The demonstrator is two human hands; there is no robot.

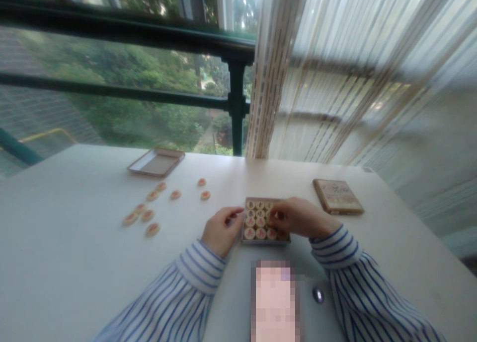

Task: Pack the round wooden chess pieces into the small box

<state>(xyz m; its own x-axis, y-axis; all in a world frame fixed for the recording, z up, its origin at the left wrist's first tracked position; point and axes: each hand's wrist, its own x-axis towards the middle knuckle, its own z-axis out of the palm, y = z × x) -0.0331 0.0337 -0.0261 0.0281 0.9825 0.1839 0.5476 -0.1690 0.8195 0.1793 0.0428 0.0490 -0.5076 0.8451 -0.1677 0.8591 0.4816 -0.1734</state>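
Observation:
A small shallow box (266,241) lies in front of me, holding rows of round wooden Chinese chess pieces (261,234) with black and red characters. My left hand (222,231) is at the box's left side, its thumb and curled forefinger against the edge. Over the right part of the box, my right hand (298,217) has its thumb and fingertips pinched down at a chess piece, mostly covered by the fingers. More red-marked pieces (148,215) are scattered on the white table (89,262) to the left.
An open, shallow tray-like lid (156,163) lies at the back left. A closed flat box (338,196) with a printed cover is at the right. A small dark oval object (318,295) lies near my right sleeve. Behind the table are a green railing (237,103) and a string curtain (276,74).

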